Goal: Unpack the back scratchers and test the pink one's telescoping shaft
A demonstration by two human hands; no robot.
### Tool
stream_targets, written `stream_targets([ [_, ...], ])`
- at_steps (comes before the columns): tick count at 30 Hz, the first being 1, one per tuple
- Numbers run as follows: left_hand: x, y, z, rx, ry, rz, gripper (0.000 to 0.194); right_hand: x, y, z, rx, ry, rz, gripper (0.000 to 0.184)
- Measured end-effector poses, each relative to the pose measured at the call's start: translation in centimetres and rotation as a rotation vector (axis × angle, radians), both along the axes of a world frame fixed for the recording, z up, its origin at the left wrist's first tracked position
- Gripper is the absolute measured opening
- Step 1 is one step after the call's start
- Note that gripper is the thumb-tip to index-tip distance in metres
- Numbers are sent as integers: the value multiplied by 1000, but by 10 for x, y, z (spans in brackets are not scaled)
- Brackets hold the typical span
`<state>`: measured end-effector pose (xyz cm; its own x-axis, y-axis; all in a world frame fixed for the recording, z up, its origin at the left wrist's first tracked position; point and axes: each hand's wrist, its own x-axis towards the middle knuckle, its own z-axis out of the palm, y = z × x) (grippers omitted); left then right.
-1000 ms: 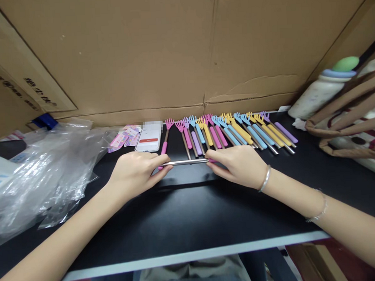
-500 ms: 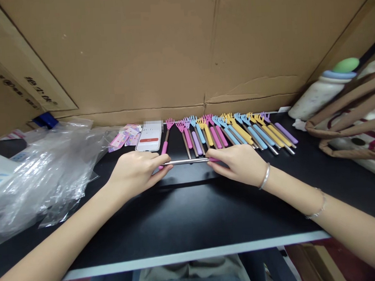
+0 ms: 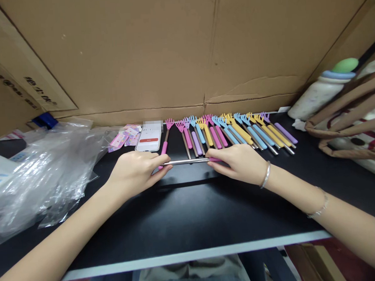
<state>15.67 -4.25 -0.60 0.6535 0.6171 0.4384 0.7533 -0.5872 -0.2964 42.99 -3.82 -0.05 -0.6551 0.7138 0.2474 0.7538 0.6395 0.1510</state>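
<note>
A back scratcher point(image 3: 189, 161) with a bare metal rod is held level above the black table, one end in each hand. My left hand point(image 3: 138, 170) pinches its left end between thumb and fingers. On the right, my right hand point(image 3: 237, 164) grips the other end, where a bit of pink shows; both ends are mostly hidden by the fingers. Just behind my left hand lies a pink back scratcher point(image 3: 166, 135). Several more in pink, purple, blue and yellow, such as a yellow back scratcher point(image 3: 242, 131), lie in a row behind my right hand.
Clear plastic bags point(image 3: 60, 172) are heaped at the left. A phone point(image 3: 149, 137) lies beside pink cards point(image 3: 124, 137) at the back. To the right stand a tilted bottle point(image 3: 321, 92) and a bag with brown straps point(image 3: 346, 123). A cardboard wall point(image 3: 139, 55) rises behind.
Almost nothing differs. Both hands keep the same hold on the back scratcher at nearly the same spot, and the row behind is unmoved.
</note>
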Motion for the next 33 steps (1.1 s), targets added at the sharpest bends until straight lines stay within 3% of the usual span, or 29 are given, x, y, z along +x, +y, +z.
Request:
stream_targets([
  [24,0,1,1,-71,-15,12,30,1,1,4,-38,-22,-2,29],
  [33,1,2,-1,-68,-20,-13,26,3,2,6,-125,-32,-28,28],
])
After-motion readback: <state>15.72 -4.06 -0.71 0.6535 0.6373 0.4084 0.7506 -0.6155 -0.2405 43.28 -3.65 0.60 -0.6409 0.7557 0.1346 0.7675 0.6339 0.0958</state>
